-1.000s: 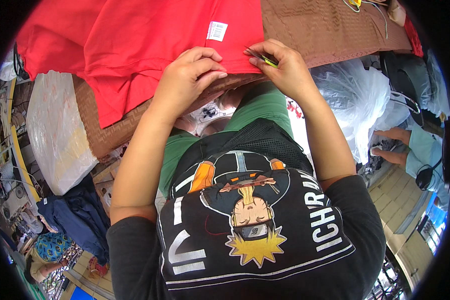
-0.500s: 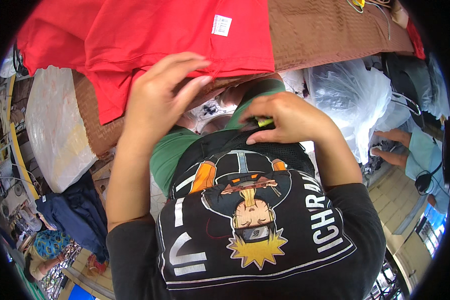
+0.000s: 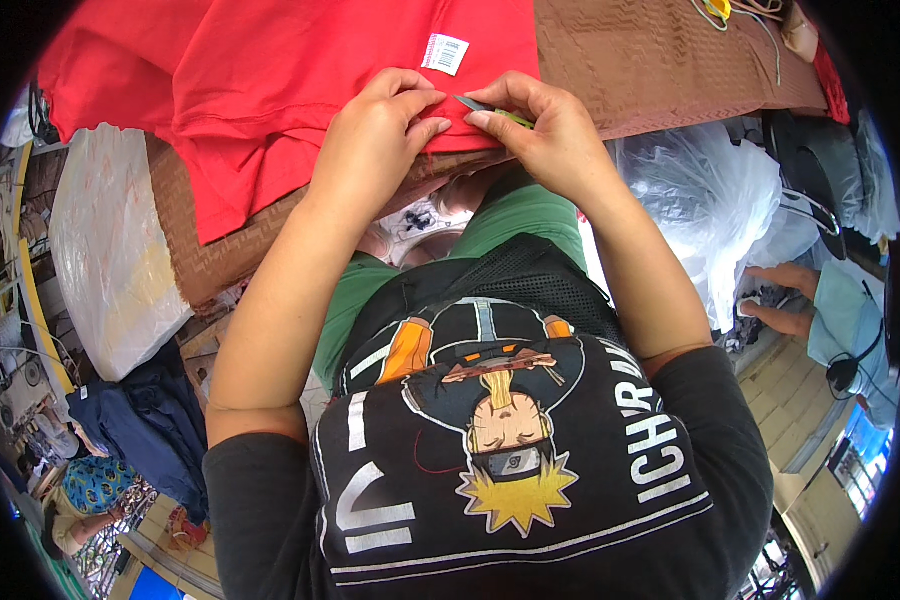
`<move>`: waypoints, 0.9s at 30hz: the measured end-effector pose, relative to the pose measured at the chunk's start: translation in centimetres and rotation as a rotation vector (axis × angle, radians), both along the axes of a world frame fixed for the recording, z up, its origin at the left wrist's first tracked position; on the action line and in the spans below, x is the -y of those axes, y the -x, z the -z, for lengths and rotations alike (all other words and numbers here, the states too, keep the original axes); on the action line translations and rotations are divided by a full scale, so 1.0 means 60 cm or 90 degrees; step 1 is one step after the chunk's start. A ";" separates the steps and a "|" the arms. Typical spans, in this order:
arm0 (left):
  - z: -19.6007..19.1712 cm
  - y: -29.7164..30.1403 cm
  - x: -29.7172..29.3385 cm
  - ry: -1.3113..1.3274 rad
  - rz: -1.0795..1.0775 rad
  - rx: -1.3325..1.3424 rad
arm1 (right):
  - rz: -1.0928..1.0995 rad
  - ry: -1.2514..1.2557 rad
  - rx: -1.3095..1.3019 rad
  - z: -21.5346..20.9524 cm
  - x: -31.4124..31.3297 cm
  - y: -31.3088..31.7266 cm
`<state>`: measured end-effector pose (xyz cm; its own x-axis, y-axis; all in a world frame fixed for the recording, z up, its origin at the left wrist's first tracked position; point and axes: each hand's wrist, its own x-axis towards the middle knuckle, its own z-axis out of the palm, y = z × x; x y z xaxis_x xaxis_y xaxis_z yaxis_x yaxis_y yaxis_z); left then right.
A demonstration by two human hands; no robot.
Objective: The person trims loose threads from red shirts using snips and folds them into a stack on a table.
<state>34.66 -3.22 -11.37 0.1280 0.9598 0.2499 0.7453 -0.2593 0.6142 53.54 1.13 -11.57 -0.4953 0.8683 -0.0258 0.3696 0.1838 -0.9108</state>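
A red garment with a white barcode tag is spread over the near edge of the table. My left hand pinches the garment's near hem between thumb and fingers. Just right of it, my right hand grips small thread snips with a yellow-green handle. The dark pointed tip of the snips points left, close to my left fingertips over the red cloth. My right fingers cover part of the handle.
A brown patterned cloth covers the table. Clear plastic bags hang at the right, and a pale plastic sack stands at the left above dark blue clothing. Other people sit at the right and lower left.
My right hand has risen from my lap to the hem, bringing the snips with it. My left hand has moved up and right and closed on the red cloth.
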 end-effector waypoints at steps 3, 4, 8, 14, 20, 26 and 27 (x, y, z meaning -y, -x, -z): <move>-0.004 0.002 -0.005 0.007 0.014 -0.045 | -0.005 0.007 0.008 -0.004 -0.002 0.001; -0.004 0.005 -0.009 0.002 0.025 -0.057 | -0.007 0.009 0.014 -0.005 -0.002 0.001; -0.016 0.027 -0.031 0.080 0.061 -0.040 | -0.018 0.004 0.025 -0.004 -0.004 -0.002; -0.026 0.036 -0.040 0.175 0.096 -0.023 | -0.037 -0.003 0.083 -0.019 -0.007 -0.001; -0.026 0.036 -0.045 0.188 0.103 -0.009 | -0.048 -0.068 0.114 -0.023 -0.008 0.004; -0.026 0.034 -0.041 0.186 0.089 -0.002 | -0.065 -0.152 0.150 -0.027 -0.006 0.017; -0.027 0.035 -0.039 0.171 0.095 -0.004 | -0.071 -0.172 0.163 -0.026 -0.007 0.019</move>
